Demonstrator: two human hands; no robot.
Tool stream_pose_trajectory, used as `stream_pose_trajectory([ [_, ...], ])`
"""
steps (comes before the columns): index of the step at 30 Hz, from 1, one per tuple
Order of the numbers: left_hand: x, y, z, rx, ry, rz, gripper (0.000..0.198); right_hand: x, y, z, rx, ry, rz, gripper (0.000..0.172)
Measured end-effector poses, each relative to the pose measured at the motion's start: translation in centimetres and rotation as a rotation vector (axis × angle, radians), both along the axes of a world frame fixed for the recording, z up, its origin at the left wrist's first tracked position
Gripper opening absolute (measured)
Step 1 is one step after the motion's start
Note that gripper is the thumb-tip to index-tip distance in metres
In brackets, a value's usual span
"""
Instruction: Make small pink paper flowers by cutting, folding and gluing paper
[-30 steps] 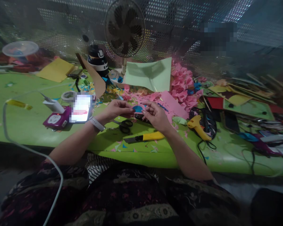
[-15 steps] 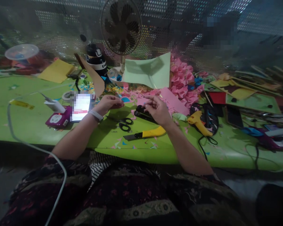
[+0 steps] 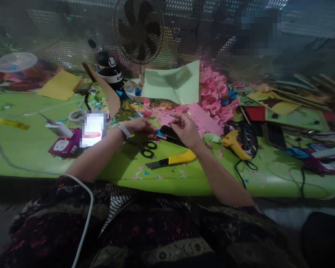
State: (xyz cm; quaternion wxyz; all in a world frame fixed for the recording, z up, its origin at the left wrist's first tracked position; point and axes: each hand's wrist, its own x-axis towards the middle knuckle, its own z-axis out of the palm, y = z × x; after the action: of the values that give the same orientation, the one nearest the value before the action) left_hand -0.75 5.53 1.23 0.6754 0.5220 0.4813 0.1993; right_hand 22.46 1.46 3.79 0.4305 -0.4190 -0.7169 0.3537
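My left hand (image 3: 142, 126) pinches a small blue and pink paper piece (image 3: 160, 134) between its fingertips. That piece lies at the front end of a black stapler (image 3: 170, 136). Above the stapler is my right hand (image 3: 184, 128), its fingers bent and thumb drawn in; what they hold, if anything, is too small to make out. Black-handled scissors (image 3: 147, 149) lie below my left hand. A yellow-handled cutter knife (image 3: 181, 158) rests nearer the table's front edge.
Pink folded paper flowers (image 3: 214, 87) are heaped behind, beside a light green sheet (image 3: 171, 83). A lit phone (image 3: 93, 130) and purple power socket (image 3: 64, 143) are on the left. A yellow glue gun (image 3: 236, 145) lies right. A fan (image 3: 139, 31) stands at the back.
My left hand has moved right, bringing the blue and pink paper piece to the stapler's front end. My right hand stays nearly in place. The view has shifted slightly.
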Motion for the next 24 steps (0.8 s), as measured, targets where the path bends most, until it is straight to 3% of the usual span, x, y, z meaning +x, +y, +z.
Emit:
stream_pose_trajectory([
  [6,0.5,0.9,-0.3,-0.003,-0.047,-0.064,0.022,0.1,0.9,-0.3,-0.015,-0.045,-0.052,0.032],
  [12,0.8,0.5,-0.1,-0.002,-0.101,-0.041,0.022,-1.0,2.6,0.6,0.01,-0.122,-0.029,0.036],
  [19,1.3,0.4,0.2,-0.024,-0.077,-0.018,0.023,-4.6,6.0,0.1,0.122,-0.468,-0.07,0.052],
  [24,1.6,0.1,0.4,-0.005,-0.034,0.017,0.022,-6.0,6.7,-1.1,0.124,-0.684,-0.065,0.065],
])
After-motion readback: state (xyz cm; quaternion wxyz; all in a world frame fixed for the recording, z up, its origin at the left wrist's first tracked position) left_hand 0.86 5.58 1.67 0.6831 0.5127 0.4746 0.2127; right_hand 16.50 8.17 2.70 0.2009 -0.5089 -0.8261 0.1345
